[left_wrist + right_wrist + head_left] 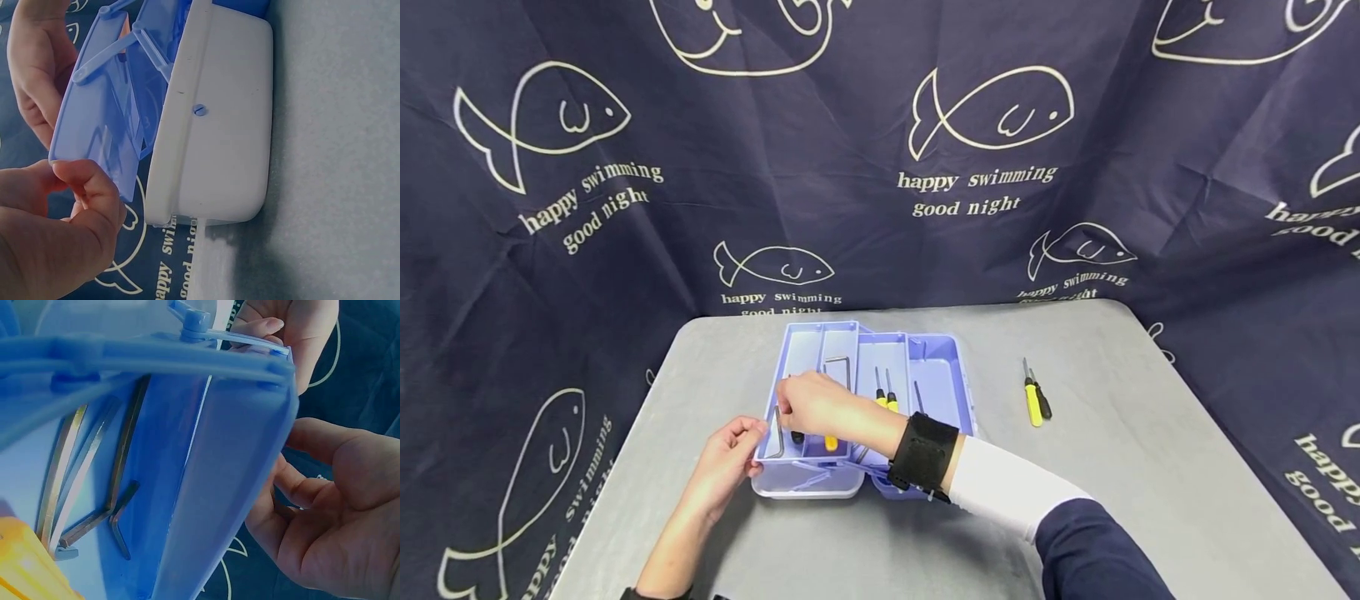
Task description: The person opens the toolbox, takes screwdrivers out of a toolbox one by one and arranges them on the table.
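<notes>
A periwinkle-blue toolbox (958,367) stands on the table with its stepped trays spread out to the left. My left hand (726,458) pinches the front left corner of the top tray (801,333) between thumb and fingers. Over that tray reaches my right hand (816,404); in the right wrist view its thumb and curled fingers are at the tray's outer wall (231,462). Inside the top tray lie L-shaped hex keys (75,469), an orange handle (831,442) and a black handle (797,437). My right forearm hides part of the lower tray.
Two yellow-and-black screwdrivers (891,396) lie in the lower tray (891,343). On the grey table (1097,500), right of the box, are a yellow-handled screwdriver (1034,404) and a black-handled one (1042,403). A dark fish-print cloth (865,167) hangs behind the table.
</notes>
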Demonstrator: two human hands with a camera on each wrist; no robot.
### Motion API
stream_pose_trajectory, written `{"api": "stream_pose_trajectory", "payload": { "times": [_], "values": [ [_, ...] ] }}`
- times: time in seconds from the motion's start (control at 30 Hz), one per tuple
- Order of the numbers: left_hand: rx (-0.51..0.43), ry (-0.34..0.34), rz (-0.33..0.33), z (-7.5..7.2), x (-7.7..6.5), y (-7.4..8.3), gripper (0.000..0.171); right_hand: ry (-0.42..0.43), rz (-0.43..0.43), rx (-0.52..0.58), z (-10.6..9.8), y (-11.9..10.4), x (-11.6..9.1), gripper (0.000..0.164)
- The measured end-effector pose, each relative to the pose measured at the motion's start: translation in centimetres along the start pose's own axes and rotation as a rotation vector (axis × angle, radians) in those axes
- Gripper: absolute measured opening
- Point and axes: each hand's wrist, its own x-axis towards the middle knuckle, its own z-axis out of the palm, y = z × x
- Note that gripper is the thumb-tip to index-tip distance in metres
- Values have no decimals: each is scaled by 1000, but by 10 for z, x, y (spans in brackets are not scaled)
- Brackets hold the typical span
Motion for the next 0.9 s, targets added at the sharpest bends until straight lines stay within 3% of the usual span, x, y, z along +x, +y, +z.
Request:
{"api": "stream_pose_trajectory", "payload": {
  "times": [0.37, 0.57, 0.9],
  "values": [
    [-4, 16, 10, 1, -1, 0, 11, 18, -47, -24, -3, 0, -3, 11],
    [-3, 11, 15, 1, -2, -2, 12, 43, -30, -6, -5, 5, -7, 9],
    [15, 15, 1, 2, -1, 1, 11, 129, -34, 30, -19, 43, -33, 9]
  ]
}}
